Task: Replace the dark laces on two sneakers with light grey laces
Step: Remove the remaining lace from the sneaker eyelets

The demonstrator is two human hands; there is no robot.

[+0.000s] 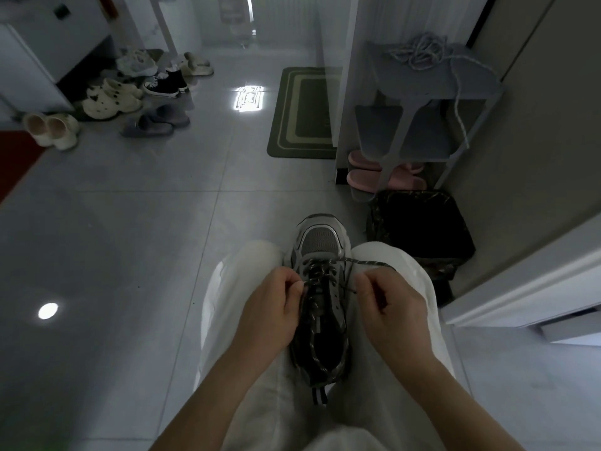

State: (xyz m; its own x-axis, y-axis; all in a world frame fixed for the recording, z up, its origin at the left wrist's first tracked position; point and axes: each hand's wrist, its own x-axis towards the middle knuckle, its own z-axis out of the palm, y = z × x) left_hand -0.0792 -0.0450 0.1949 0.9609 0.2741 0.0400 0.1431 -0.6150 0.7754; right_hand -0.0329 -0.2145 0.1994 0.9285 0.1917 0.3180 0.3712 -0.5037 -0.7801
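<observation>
The shoe rack [422, 89] at upper right carries the light grey laces [419, 55] in a loose heap on its top shelf, one end hanging down. Lower centre, a grey sneaker [320, 242] lies toe-away between the person's knees, the dark lace [317, 349] threaded in it. The left hand [273, 307] pinches a crossing; the right hand [390, 307] grips a strand running up-right. Best to slacken each crossing first, then draw the strand straight out so its tip doesn't snag

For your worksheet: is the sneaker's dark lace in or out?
In: the dark lace criss-crosses the sneaker; left hand and right hand pinch it.
</observation>
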